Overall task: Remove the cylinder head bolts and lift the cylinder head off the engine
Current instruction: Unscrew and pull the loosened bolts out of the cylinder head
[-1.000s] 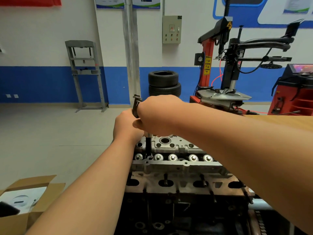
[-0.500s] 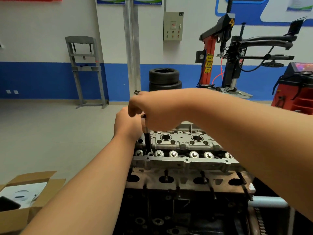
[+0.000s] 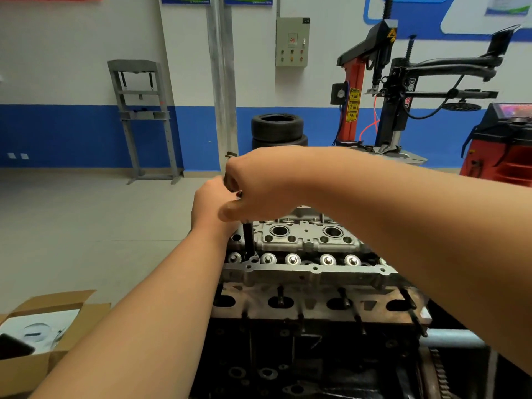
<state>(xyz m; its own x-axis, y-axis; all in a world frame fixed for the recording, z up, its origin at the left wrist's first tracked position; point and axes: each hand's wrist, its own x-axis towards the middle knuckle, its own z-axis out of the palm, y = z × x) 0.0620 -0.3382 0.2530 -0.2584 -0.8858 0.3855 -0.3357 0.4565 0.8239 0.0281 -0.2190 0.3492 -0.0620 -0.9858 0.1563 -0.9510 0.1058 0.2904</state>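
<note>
**Wrench (image 3: 247,240) handle tucked under the right hand (image 3: 259,185)**

A second ago the handle stuck out beside the right hand. Now the hand covers nearly all of it, and only the tip shows above the knuckles, as it did half a second ago. The right thumb has dropped lower. More of the cylinder head (image 3: 305,269) shows: two plug wells where there was one.

The right hand is clenched round the handle, with its forearm crossing in from the right. The left hand (image 3: 213,203) sits just behind and below it, against the top of the tool. Its fingers are hidden, so I cannot tell its grip. The dark shaft stands nearly upright, its foot in the near-left end of the cylinder head, which sits on the engine block (image 3: 288,355).

Counted:
- one wrench
- two plug wells
- five shiny round caps in a row, with a sixth half hidden by the arm
- four oval ports
- two stacked tyres (image 3: 277,129)
- one open cardboard box (image 3: 43,341)
</note>
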